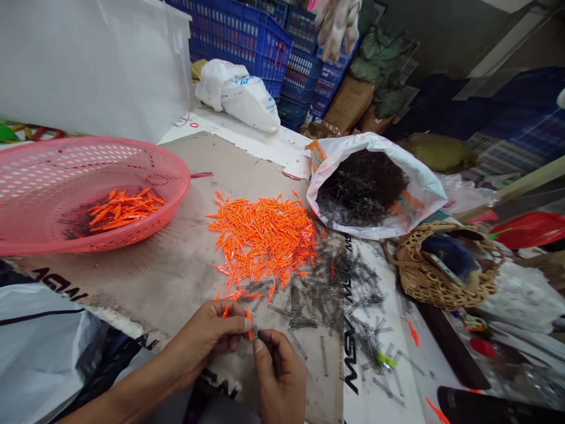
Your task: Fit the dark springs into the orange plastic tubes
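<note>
My left hand (220,328) pinches a small pointed orange plastic piece (249,324) between thumb and finger. Another orange piece (226,310) sticks out from its fingers. Close beside it, my right hand (282,371) is closed in a pinch near the lower end of the held piece; what its fingertips grip is too small to make out. Beyond the hands lies a heap of the same orange pieces (265,235). Thin dark coil springs (304,306) are scattered to the right of the heap and in front of it.
On the left stands a pink perforated basket (172,194) holding orange pieces and dark springs. A white bag (426,203) full of dark springs lies open at the back right. Nearer is a woven basket (408,277) with a phone. Blue crates (238,35) stand behind the table.
</note>
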{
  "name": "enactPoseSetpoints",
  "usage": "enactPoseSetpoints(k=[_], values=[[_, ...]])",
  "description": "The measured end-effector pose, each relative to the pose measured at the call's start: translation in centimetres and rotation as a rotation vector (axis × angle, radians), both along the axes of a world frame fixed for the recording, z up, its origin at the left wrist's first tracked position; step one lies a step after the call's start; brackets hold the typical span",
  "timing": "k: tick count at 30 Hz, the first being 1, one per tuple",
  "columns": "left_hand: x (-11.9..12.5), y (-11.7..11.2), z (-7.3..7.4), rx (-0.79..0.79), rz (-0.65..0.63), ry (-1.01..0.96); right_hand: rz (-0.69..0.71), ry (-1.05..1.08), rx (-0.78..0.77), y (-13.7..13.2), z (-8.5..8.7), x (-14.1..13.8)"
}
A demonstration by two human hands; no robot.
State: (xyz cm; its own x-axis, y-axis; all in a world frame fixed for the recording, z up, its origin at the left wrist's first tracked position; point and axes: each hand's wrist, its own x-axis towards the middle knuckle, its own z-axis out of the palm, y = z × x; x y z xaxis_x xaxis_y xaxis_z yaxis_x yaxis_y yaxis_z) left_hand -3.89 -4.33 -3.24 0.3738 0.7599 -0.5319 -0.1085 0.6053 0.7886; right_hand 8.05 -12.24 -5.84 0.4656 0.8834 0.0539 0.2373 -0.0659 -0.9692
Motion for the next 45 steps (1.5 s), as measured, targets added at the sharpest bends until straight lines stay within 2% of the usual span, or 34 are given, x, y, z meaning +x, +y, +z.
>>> enactPoseSetpoints(k=[6,14,22,24,28,29,30,31,33,35,37,39,43,45], values=[[-0.1,0.0,0.3,0.039,-0.014,-0.063,0.010,-0.176,0.076,0.0,0.4,0.0],[-0.1,-0.1,0.5,0.162,-0.085,0.024,-0.045,-0.339,0.156,-0.3,0.5,-0.3],[0.2,-0.1,0.4,0.075,-0.066,-0.058,0.000,-0.315,0.119,-0.1,0.4,0.0],[0.1,-0.4,0.4,0.087,-0.062,-0.081,0.033,-0.214,0.059,0.1,0.4,-0.1],[-1.0,-0.8,0.7,0.053,-0.060,-0.124,0.227,0.380,-0.227,0.6,-0.1,-0.4],[-1.4,-0.7,0.7,0.035,-0.038,-0.134,0.242,0.424,-0.245,0.7,-0.3,-0.4],[-1.8,-0.5,0.8,0.021,-0.006,-0.146,0.224,0.371,-0.223,0.9,-0.3,-0.3],[-2.3,-0.3,0.7,0.005,0.032,-0.166,0.180,0.232,-0.176,1.2,-0.3,-0.1],[-3.2,0.4,0.6,-0.046,0.103,-0.221,0.081,-0.146,-0.108,2.1,-0.1,0.4],[-4.0,1.2,0.2,-0.129,0.155,-0.250,0.051,-0.483,-0.173,3.3,0.3,0.8],[-4.3,1.9,0.0,-0.146,0.177,-0.186,0.061,-0.727,-0.327,4.6,0.7,0.8],[-4.4,2.3,-0.2,-0.007,0.139,-0.026,0.060,-0.855,-0.438,5.5,0.9,0.4],[-4.1,3.1,-0.1,0.538,-0.070,0.469,0.064,-0.908,-0.479,6.3,1.3,-0.4],[-4.0,3.6,-0.2,0.752,-0.192,0.693,0.060,-0.926,-0.489,6.3,1.4,-0.3]])
